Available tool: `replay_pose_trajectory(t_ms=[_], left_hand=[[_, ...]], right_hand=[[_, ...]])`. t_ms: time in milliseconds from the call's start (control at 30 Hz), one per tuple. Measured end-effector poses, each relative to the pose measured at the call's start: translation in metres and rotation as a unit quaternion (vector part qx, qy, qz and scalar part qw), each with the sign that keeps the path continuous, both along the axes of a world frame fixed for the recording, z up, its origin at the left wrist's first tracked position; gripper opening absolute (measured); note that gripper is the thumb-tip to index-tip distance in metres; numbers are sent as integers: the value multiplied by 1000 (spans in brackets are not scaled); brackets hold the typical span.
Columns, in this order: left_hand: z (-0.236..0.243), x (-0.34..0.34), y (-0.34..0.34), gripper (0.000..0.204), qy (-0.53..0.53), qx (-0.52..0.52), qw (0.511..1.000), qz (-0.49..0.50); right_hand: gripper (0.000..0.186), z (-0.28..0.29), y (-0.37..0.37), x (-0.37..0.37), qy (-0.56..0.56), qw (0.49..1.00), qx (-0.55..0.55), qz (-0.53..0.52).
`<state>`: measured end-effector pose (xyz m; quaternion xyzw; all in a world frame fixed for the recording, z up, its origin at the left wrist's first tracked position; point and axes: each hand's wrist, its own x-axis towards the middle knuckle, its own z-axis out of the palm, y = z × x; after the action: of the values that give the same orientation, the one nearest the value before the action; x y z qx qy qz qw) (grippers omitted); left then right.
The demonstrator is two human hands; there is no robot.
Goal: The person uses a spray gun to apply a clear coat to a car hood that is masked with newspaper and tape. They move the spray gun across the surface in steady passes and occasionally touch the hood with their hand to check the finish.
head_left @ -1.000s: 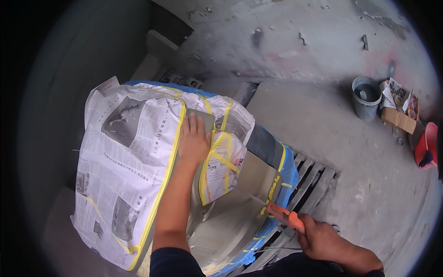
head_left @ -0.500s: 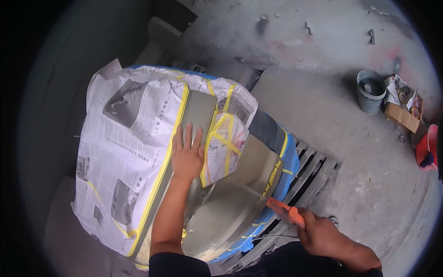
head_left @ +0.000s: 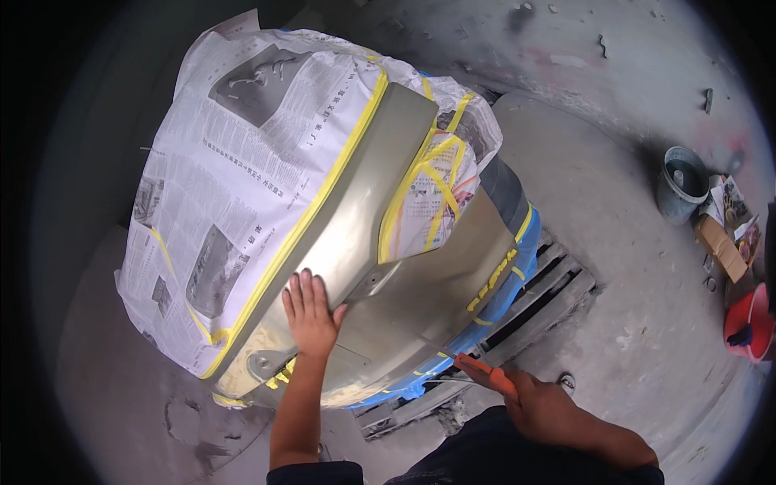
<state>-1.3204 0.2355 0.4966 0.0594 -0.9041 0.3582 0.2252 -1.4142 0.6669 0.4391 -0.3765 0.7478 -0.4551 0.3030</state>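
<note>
A vehicle body's metallic beige panel [head_left: 339,234] lies before me, bordered by yellow masking tape [head_left: 305,217]. Flat against its lower part rests my left hand [head_left: 314,319], fingers stretched out and holding nothing. Newspaper sheets [head_left: 202,186] cover the big area on the left. A smaller taped paper patch [head_left: 420,198] sits right of the panel. My right hand [head_left: 540,408] grips an orange blow gun [head_left: 483,374], whose thin nozzle points up and left over the body's lower side. The fingers on its far side are hidden.
Blue plastic sheeting [head_left: 527,257] edges the body's right side, above a slatted pallet [head_left: 575,283]. On the grey floor at right stand a grey bucket [head_left: 681,184], a cardboard box [head_left: 719,249] with litter, and a red bucket [head_left: 758,311].
My left hand has slid down the panel, from its upper part to near its lower end. The view has shifted, and the body appears higher. The blow gun stays in my right hand.
</note>
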Motion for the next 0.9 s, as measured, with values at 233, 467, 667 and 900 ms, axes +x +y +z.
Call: replay_pose_trajectory(t_ms=[233, 467, 667, 900], left_hand=[[0, -45, 23, 75, -50, -17, 998, -19], [-11, -7, -6, 64, -82, -107, 989, -51], [-30, -3, 6, 72, -241, -99, 962, -80], [-49, -83, 39, 71, -313, -231, 911, -139]], right_hand=[[41, -14, -1, 12, -23, 999, 42, -4], [40, -38, 0, 51, -9, 998, -11, -58], [40, -66, -21, 92, 5, 991, -52, -125], [41, -100, -35, 136, -16, 969, -128, -213]])
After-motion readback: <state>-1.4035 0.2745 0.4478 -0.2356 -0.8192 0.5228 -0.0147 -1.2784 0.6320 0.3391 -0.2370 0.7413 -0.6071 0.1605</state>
